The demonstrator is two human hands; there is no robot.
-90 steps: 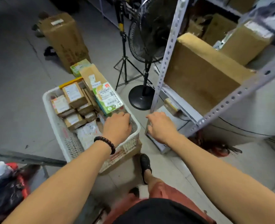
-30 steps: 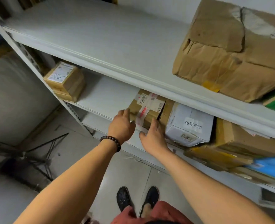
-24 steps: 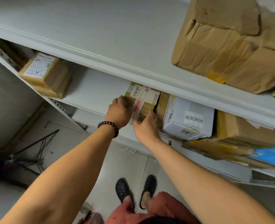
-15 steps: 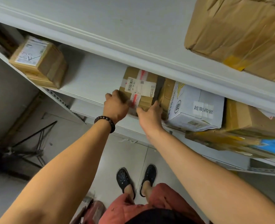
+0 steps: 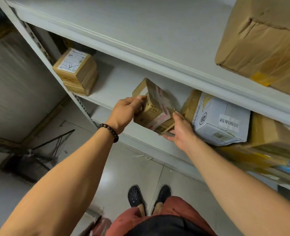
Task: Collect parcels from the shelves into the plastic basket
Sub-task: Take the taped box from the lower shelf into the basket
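Parcel: a taped brown parcel (image 5: 155, 108) sits tilted at the front lip of the middle shelf (image 5: 117, 86), between a stack of small labelled boxes (image 5: 76, 70) well to its left and a white box (image 5: 220, 120) just beside it on the right. Whether its underside touches the shelf cannot be told.
Left hand: the left hand (image 5: 125, 111), a bead bracelet (image 5: 110, 132) at the wrist, grips the parcel's left face, fingers (image 5: 137, 99) curled onto its upper edge.
Right hand: the right hand (image 5: 180, 130) cups the lower right corner, thumb up the side, fingers (image 5: 169, 135) tucked beneath, their tips hidden by the parcel.
Markings: red-and-white tape and a label cross the parcel's top, too blurred to read.
Upper shelf: a large creased carton (image 5: 263, 41) is cut off by the frame's top and right edges.
Far right: brown, yellow and blue packages (image 5: 277, 150) are smeared by blur, and their shapes are hard to separate.
Below: black shoes (image 5: 134, 195) stand on the pale floor.
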